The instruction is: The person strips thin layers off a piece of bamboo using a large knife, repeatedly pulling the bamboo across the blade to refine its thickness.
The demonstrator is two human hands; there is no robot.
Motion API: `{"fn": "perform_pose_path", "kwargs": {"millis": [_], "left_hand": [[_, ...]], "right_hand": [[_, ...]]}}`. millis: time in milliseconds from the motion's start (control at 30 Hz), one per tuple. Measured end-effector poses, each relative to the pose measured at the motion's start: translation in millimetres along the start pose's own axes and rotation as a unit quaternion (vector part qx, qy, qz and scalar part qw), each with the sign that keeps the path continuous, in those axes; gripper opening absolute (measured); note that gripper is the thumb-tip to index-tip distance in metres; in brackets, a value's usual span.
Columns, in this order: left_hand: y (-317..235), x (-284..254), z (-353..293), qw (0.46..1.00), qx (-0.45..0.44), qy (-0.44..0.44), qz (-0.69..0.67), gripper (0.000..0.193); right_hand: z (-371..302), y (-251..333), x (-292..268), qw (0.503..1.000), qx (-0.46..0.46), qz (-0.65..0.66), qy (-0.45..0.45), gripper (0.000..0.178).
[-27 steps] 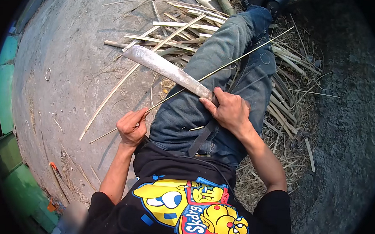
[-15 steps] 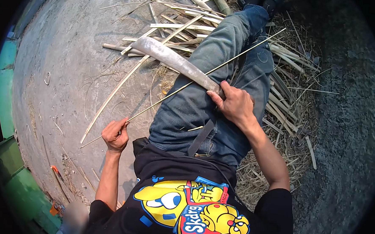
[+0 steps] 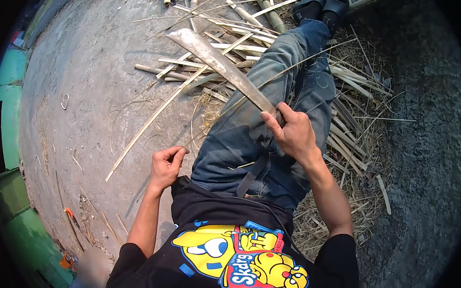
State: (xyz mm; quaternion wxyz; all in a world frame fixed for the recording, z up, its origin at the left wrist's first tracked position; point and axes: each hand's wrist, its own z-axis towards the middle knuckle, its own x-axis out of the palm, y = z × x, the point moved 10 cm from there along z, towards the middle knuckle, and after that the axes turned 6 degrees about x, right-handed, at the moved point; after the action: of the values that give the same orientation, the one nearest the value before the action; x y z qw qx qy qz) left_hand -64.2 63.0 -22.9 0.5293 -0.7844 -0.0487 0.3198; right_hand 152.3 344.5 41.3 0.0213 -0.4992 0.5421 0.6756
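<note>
Broad machete across thin strip

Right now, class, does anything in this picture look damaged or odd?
The pale strips lie untidily crisscrossed on both sides of the legs, and the broad knife in the right hand looks blotchy, perhaps stained. Nothing looks spilled.

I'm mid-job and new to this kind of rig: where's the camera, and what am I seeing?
There's no machine here: a person works bare-handed, seen from a wide fisheye camera worn on the head and looking down, so straight edges bend. The right hand grips a big knife by its handle, the blade crossing over a thin strip. That strip runs toward the left hand, which is closed; blur hides whether it grips the strip. On both sides of the legs, split sticks lie heaped on the grey ground.
</note>
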Motion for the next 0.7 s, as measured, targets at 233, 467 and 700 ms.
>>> {"fn": "perform_pose_path", "kwargs": {"millis": [233, 467, 700], "left_hand": [[-28.7, 82.9, 32.2, 0.968, -0.107, 0.127, -0.186, 0.026], [-43.1, 75.2, 36.4, 0.996, -0.036, 0.038, -0.075, 0.028], [-26.8, 51.2, 13.1, 0.997, -0.008, -0.013, -0.081, 0.025]], "right_hand": [[-32.3, 22.9, 51.5, 0.985, -0.055, -0.140, 0.081, 0.054], [-22.2, -4.9, 25.2, 0.992, 0.017, -0.118, 0.040, 0.053], [-12.6, -27.7, 15.0, 0.989, 0.042, -0.143, 0.009, 0.054]]}}
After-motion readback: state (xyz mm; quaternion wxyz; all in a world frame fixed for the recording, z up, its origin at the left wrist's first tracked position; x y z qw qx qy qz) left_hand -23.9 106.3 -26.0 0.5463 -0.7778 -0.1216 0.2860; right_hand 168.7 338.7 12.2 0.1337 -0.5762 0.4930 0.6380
